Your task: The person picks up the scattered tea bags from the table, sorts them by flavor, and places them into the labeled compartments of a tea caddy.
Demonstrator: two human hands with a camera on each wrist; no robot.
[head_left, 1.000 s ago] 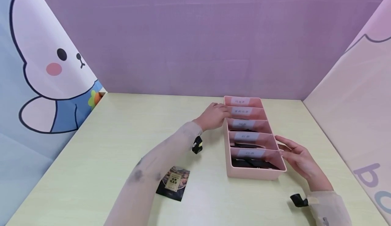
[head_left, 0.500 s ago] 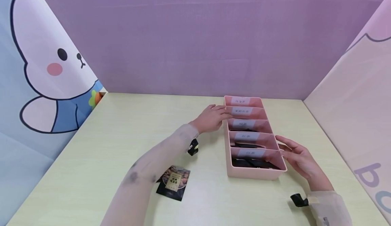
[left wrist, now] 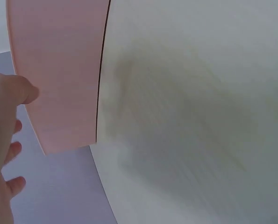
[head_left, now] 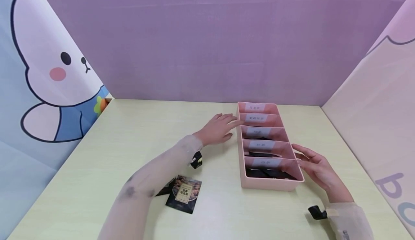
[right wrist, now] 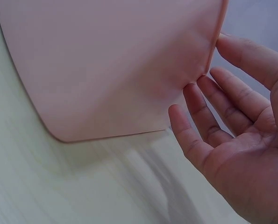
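Observation:
A pink divided box (head_left: 272,185) stands right of centre, its several compartments each bearing a white label. Black packets (head_left: 270,174) show in the nearer compartments. My left hand (head_left: 216,129) is at the box's left side, fingers extended, an index fingertip by the rim; it holds nothing. In the left wrist view, that hand (left wrist: 5,126) appears beside the pink wall. My right hand (head_left: 319,169) touches the right side with relaxed fingers, the thumb near the rim. In the right wrist view, its fingertips (right wrist: 192,91) meet the outer wall.
A black tea packet (head_left: 184,195) with a gold label lies on the pale table, front left of the box. Another dark packet (head_left: 166,189) is partly hidden by my left forearm. A purple wall (head_left: 194,52) stands behind, with printed panels at both sides.
My left hand has drawn back slightly left and toward me from the box rim, its fingers spreading. More of the second dark packet shows. The right hand and box stay put.

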